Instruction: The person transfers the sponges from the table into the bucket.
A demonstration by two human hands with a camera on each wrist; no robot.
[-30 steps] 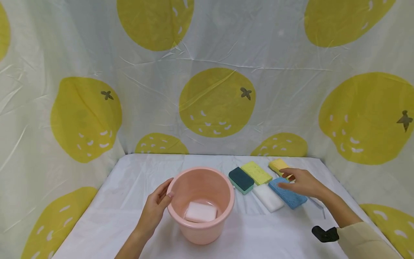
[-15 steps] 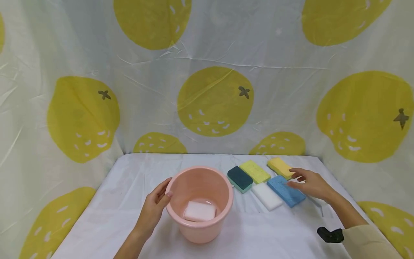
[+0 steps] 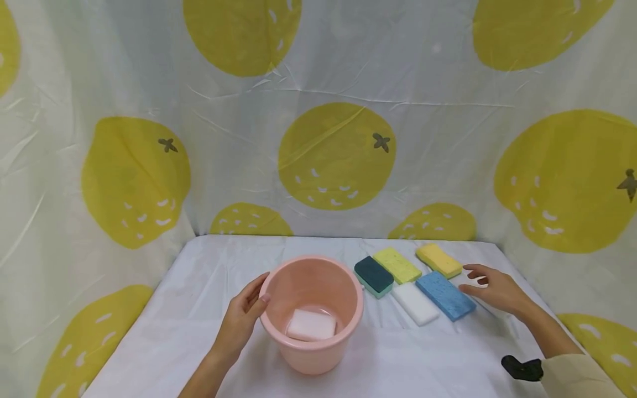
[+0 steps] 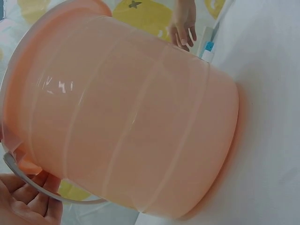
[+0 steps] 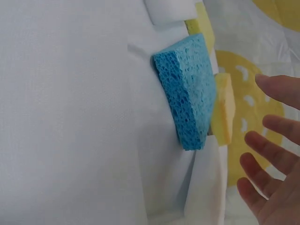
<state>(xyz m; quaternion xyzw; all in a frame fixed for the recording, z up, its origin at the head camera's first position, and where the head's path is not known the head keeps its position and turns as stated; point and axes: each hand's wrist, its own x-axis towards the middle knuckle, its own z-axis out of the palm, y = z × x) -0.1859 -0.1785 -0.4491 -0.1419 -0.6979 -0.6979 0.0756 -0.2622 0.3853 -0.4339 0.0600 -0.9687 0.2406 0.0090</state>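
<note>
Left hand (image 3: 238, 320): its fingers are curled, with the thumb over the rim and the rest outside, pinching the pink bucket (image 3: 313, 356); presumably the rim is taken because its lip is easy to grip and steadies the whole vessel.
Bucket: upright, towards the near side of the tabletop (image 3: 408, 365), about midway between its left and right edges; the mouth faces up, so the inside is within easy reach.
Bucket handle (image 4: 10, 166): hanging down the side by the left hand, which leaves the mouth unobstructed.
White block (image 3: 312, 325): lying on the bucket's floor, well held in by the wall.
Right hand (image 3: 500, 290): its fingers are loosely spread and have hold of nothing, just beside the yellow sponge (image 3: 439, 260) and blue sponge (image 3: 446, 296), apart from both, on the side of the tabletop's right edge.
Other sponges: the dark green sponge (image 3: 373, 276), lime sponge (image 3: 397, 265) and white sponge (image 3: 416, 304) lie flat with those two towards the far-right corner, probably grouped there to suit the right hand.
</note>
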